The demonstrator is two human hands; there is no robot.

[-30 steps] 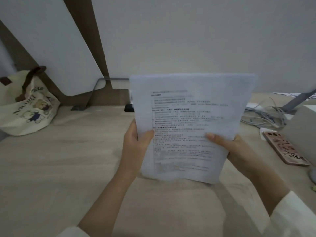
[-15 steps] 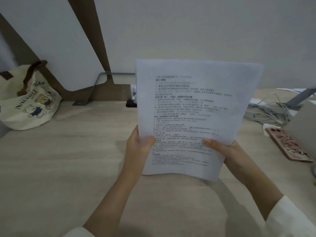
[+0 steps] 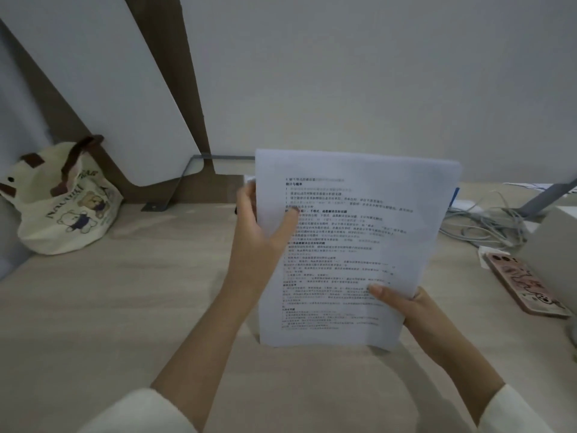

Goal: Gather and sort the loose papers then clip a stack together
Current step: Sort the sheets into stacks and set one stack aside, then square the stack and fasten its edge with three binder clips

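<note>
My L hand (image 3: pixel 259 239) pinches the printed paper stack (image 3: pixel 352 245) at its left edge, thumb on front, fingers behind; R hand (image 3: pixel 402 304) grips the lower right corner, thumb across the text. Stack's upright over the wooden desk (image 3: pixel 125 307), w/ tote bag (image 3: pixel 65 207) far left & phone (image 3: pixel 527 282) right.

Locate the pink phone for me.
Head view: the pink patterned phone lies on the pale wooden desk at far right, right of the right hand holding the white printed papers, near the grey cables.
</note>
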